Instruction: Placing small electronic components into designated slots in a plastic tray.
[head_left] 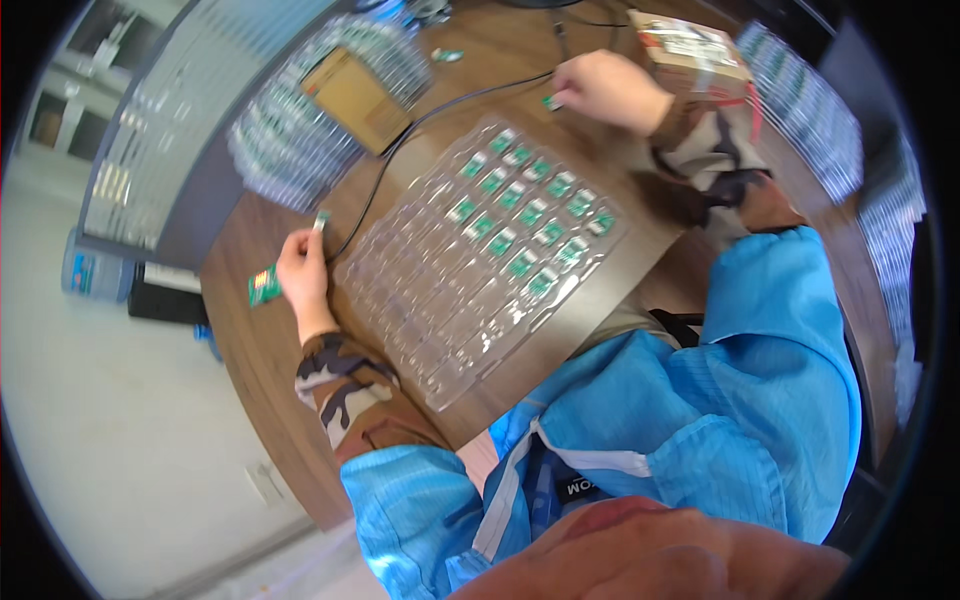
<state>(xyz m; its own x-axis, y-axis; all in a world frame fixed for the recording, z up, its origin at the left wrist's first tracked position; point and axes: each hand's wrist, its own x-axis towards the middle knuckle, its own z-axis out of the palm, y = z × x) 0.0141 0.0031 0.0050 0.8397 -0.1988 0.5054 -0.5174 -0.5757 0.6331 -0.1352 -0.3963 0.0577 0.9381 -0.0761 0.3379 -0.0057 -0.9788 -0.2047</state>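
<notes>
The left hand (303, 270), closed with thumb and finger pinched on a small green-and-white piece (321, 221), is just off the left edge of the clear tray (400, 300); a slack pinch could let that piece drop onto the table (300, 420). The right hand (605, 92), beyond the tray's far edge, also grips a small green piece (551, 103), mostly hidden by the fingers, so a slip there could go unnoticed. Small green boards (502, 242) sit in compartments toward the tray's right end; a sleeve dragging across could unseat them. The tray lies close to the table's near edge, where the person's body might nudge it. The cable (497, 88) near its far-left corner could catch a wrist and jerk the tray.
</notes>
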